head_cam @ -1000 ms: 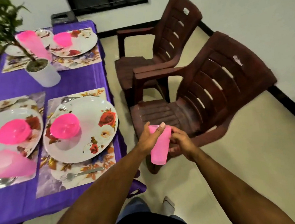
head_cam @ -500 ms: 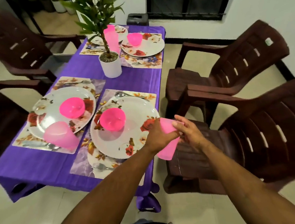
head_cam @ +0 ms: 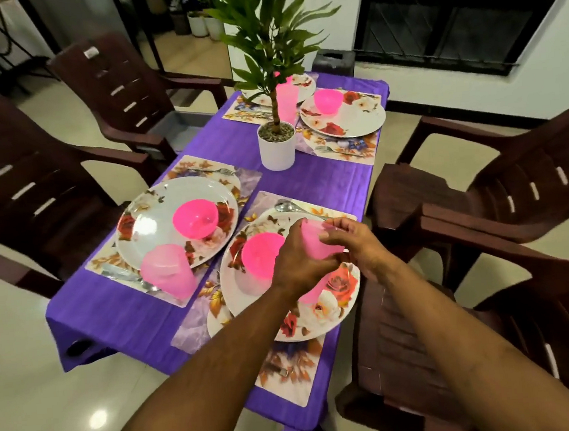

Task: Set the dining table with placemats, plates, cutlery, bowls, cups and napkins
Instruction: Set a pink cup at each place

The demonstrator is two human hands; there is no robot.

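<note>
- Gripping the pink cup (head_cam: pixel 314 242) from 9 o'clock, the left hand (head_cam: pixel 297 262) curls its fingers round the lower wall.
- The right hand (head_cam: pixel 354 243), at the cup's 3 o'clock, pinches its rim with bent fingers.
- The cup hangs above the near floral plate (head_cam: pixel 322 311), a pink bowl (head_cam: pixel 260 255) at its 9 o'clock.

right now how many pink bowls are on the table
3 in view: one pink bowl on the near left plate, one on the near right plate beside the hands, one on the far right plate. The plant may hide a fourth.
</note>
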